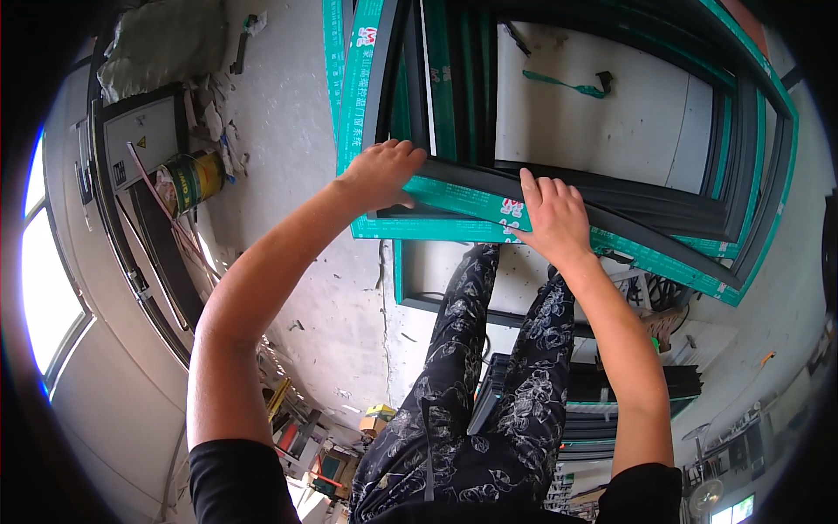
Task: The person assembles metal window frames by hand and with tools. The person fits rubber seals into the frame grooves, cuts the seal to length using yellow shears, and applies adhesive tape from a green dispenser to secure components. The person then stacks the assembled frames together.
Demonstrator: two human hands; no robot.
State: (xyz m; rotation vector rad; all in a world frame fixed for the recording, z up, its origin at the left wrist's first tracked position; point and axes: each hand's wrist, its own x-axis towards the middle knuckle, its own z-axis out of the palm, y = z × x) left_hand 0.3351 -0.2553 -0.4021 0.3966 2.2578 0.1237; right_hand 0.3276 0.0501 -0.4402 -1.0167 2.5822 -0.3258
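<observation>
From where I stand, the left hand (384, 173) is clasped over a green-filmed bar (458, 199) near its left end, and the right hand (557, 212) grips it farther along, fingers over the dark upper edge. The bar slants across the near side of several dark frames (746, 157), above the person's legs (463, 349). White printing and red-and-white marks run along the film. Leftward, a grey panel (161, 127) bears a yellow warning triangle (141, 141); beside it is a lettered yellow-and-green tub (205, 175), contents unclear to me.
</observation>
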